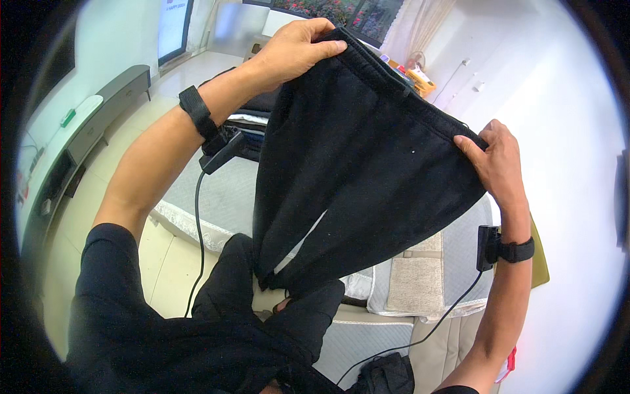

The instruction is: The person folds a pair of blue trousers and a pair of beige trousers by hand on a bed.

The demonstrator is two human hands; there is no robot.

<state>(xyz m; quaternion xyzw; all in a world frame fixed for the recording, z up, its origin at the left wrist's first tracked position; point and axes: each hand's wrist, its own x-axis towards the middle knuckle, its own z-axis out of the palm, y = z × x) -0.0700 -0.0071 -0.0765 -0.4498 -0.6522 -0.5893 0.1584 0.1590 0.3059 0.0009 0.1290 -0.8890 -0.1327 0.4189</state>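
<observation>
A pair of black trousers [367,151] hangs spread out in front of me, held up by its elastic waistband. My left hand [298,49] pinches the waistband's upper left end, thumb on the near side. At the other end, lower and to the right, my right hand [495,154] grips the waistband in the same way. Both legs drop toward my lap, narrowing to cuffs close together near my knees, with a slim gap between them. The fingers behind the cloth are partly hidden.
Behind the trousers stands a sofa with pale quilted covers [213,200] and a beige cloth [417,282]. Dark folded clothes [249,128] are stacked beyond my left wrist. A grey cabinet [108,111] runs along the left wall. Black cloth [387,374] lies at the lower edge. Cables trail from both wrist straps.
</observation>
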